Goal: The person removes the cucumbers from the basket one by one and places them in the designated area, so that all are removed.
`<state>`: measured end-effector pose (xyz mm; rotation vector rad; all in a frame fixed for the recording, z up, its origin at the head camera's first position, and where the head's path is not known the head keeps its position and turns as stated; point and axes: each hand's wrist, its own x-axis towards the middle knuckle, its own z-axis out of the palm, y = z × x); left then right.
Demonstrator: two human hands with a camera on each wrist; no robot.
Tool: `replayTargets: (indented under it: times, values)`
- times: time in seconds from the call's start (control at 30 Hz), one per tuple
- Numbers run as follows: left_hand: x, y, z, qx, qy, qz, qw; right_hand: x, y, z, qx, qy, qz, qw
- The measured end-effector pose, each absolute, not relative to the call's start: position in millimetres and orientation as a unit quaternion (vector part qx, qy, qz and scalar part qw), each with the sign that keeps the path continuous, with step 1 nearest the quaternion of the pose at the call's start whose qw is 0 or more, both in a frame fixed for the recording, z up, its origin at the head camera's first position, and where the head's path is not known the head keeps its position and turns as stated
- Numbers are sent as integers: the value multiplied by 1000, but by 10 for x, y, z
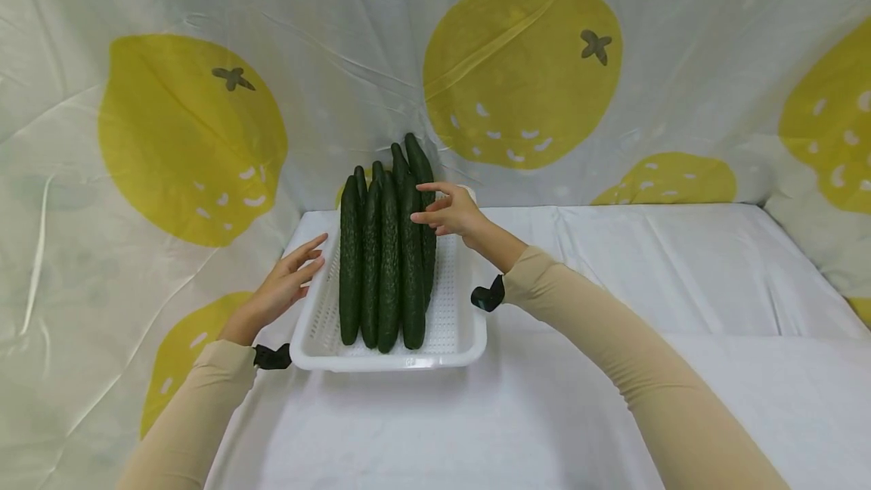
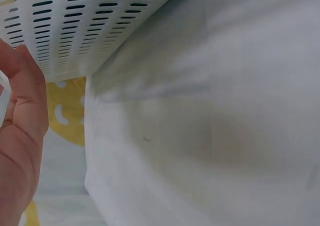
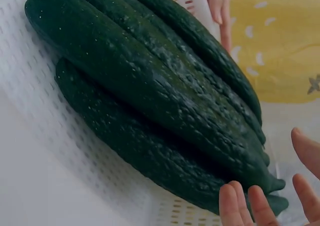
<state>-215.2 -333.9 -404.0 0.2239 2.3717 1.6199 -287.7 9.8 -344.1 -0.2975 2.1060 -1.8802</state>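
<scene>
Several dark green cucumbers [image 1: 389,271] lie side by side lengthwise in a white perforated basket [image 1: 388,362], their narrow far ends rising past its back rim. My right hand [image 1: 452,212] is over the far right part of the cucumbers, fingers spread and holding nothing. In the right wrist view the fingertips [image 3: 260,206] are near the stem ends of the cucumbers [image 3: 150,91]; contact cannot be told. At the basket's left wall, my left hand [image 1: 289,278] has its fingers extended. The left wrist view shows that hand [image 2: 22,111] beside the basket's perforated side [image 2: 75,26].
A white cloth [image 1: 612,414] covers the table under the basket. Behind and to the left hangs a pale curtain [image 1: 354,44] with large yellow fruit prints. Black bands sit at both wrists, next to the basket's sides.
</scene>
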Motion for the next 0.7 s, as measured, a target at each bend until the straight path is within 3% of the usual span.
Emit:
replayTargets:
  times: [0.33,0.7]
  values:
    - [-2143,-3328,-4041,72,818,557,125,-2860,-84,-3560,-75,739,-645,180]
    - [-2140,-3319,-4051,80,807,575,111,-2838,-185,-3631,-70,736,-650,177]
